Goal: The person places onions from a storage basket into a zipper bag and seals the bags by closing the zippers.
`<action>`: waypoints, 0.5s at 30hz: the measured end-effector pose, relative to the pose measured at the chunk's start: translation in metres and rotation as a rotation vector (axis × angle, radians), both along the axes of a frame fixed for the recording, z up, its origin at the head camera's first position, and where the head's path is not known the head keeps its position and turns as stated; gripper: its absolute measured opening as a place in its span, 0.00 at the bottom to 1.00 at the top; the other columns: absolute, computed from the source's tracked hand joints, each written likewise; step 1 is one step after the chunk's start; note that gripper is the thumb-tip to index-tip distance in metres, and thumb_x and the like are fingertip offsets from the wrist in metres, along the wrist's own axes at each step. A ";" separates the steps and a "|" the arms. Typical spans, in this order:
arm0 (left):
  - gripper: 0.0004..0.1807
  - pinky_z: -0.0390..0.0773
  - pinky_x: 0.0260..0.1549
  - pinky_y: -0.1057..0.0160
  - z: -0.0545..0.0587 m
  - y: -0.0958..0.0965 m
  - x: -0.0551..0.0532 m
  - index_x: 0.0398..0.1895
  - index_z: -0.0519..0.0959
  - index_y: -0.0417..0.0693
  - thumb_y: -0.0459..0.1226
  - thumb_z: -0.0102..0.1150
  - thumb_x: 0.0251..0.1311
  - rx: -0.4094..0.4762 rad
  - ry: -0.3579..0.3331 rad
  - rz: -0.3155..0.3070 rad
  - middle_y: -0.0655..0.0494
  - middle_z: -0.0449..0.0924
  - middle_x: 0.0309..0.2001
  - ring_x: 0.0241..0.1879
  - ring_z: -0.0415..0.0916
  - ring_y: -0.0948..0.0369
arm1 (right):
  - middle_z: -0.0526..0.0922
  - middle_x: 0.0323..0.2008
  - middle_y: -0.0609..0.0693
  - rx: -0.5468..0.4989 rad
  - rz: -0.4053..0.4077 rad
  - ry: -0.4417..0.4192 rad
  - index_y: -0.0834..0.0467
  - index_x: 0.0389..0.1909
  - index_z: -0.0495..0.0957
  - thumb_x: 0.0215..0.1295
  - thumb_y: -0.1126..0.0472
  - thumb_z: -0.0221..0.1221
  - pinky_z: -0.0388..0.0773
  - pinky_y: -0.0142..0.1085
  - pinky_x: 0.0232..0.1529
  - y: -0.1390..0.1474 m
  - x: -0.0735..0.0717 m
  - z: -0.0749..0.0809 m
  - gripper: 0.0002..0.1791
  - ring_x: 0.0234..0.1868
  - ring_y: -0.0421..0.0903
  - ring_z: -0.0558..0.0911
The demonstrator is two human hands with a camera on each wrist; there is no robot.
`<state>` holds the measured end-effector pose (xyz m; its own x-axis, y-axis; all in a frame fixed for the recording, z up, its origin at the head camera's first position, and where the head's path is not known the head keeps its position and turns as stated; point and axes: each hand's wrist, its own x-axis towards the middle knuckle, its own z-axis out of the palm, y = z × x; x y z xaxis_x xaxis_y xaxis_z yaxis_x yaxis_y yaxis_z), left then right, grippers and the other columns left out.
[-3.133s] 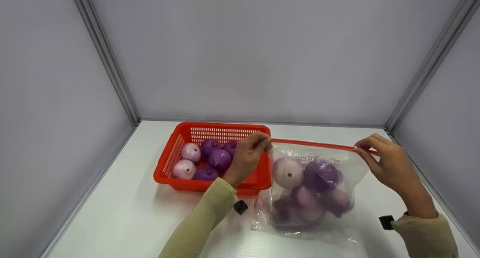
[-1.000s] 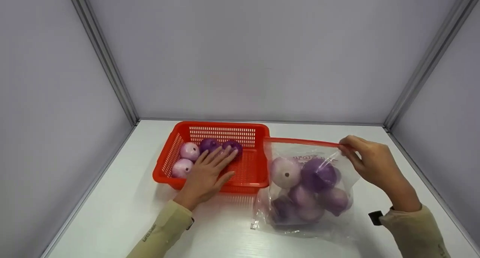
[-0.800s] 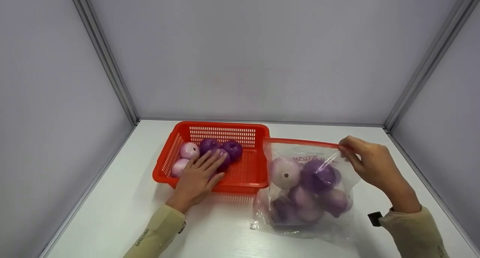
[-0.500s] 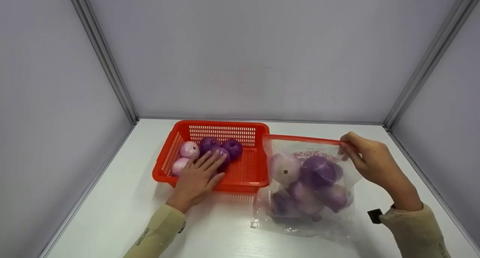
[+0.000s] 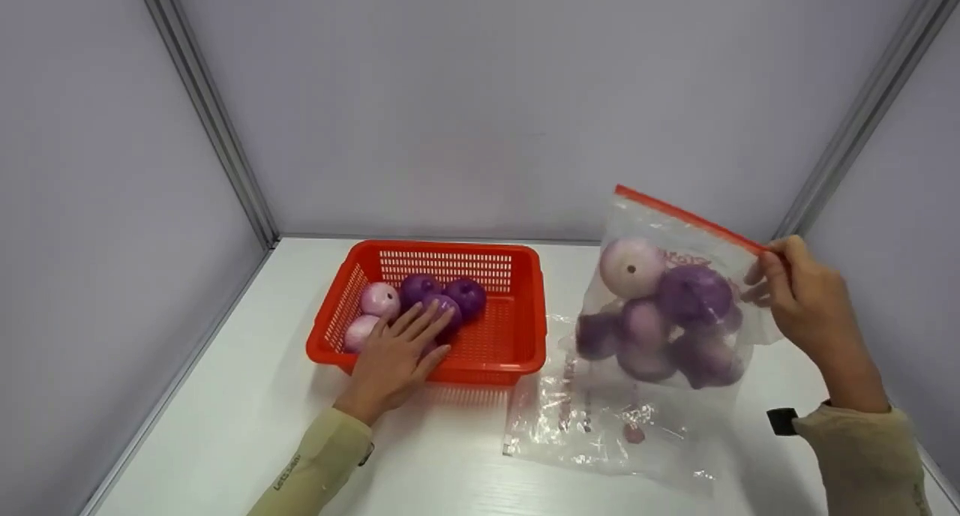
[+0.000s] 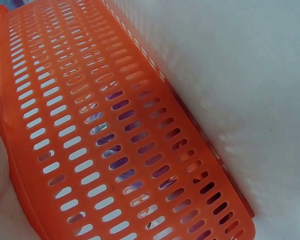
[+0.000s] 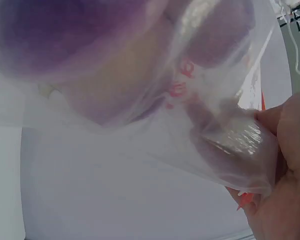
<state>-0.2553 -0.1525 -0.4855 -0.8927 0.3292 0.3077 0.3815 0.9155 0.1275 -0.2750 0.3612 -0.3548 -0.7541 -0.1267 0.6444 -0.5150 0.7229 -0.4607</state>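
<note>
My right hand (image 5: 814,298) pinches the top right corner of a clear zip bag (image 5: 694,313) with a red closure strip. Inside hang several purple and pale pink onions; the bag is tilted, raised off the table. Up close in the right wrist view, thumb and fingers of the right hand (image 7: 285,175) hold the bag's plastic (image 7: 145,145). My left hand (image 5: 394,362) lies with fingers extended over onions (image 5: 442,313) in a red basket (image 5: 480,247). The left wrist view mostly shows the slotted wall of the basket (image 6: 2,95).
Another clear plastic bag (image 5: 600,437) lies flat on the white table (image 5: 450,448), right of the basket. Pale panels (image 5: 480,103) with grey metal corner posts (image 5: 217,126) enclose the table at the back and sides.
The left hand let go of the bag's strip and moved left onto the onions in the basket. The right hand lifted the filled bag up and right, uncovering the flat bag beneath.
</note>
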 end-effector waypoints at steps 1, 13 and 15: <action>0.34 0.51 0.79 0.38 0.000 0.000 0.000 0.82 0.57 0.67 0.59 0.44 0.76 -0.001 -0.005 0.002 0.60 0.57 0.81 0.81 0.53 0.51 | 0.81 0.28 0.40 -0.036 -0.035 -0.003 0.68 0.46 0.74 0.82 0.61 0.48 0.76 0.15 0.27 0.006 -0.002 -0.001 0.13 0.26 0.16 0.78; 0.34 0.51 0.79 0.38 -0.002 -0.005 0.001 0.82 0.57 0.68 0.58 0.45 0.76 0.000 -0.016 0.012 0.60 0.56 0.82 0.82 0.52 0.51 | 0.72 0.30 0.28 -0.203 -0.416 0.040 0.69 0.50 0.75 0.81 0.55 0.47 0.64 0.30 0.36 0.051 -0.040 -0.018 0.19 0.31 0.22 0.65; 0.34 0.50 0.79 0.38 -0.002 -0.005 0.001 0.82 0.57 0.68 0.58 0.45 0.76 0.003 -0.015 0.014 0.60 0.56 0.82 0.82 0.52 0.51 | 0.79 0.33 0.41 -0.212 -0.434 -0.002 0.69 0.52 0.73 0.82 0.54 0.46 0.64 0.31 0.37 0.053 -0.045 -0.020 0.20 0.32 0.25 0.65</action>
<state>-0.2543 -0.1580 -0.4877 -0.9017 0.3158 0.2954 0.3669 0.9203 0.1359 -0.3203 0.4143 -0.3743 -0.7097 0.3344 0.6201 -0.1849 0.7609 -0.6219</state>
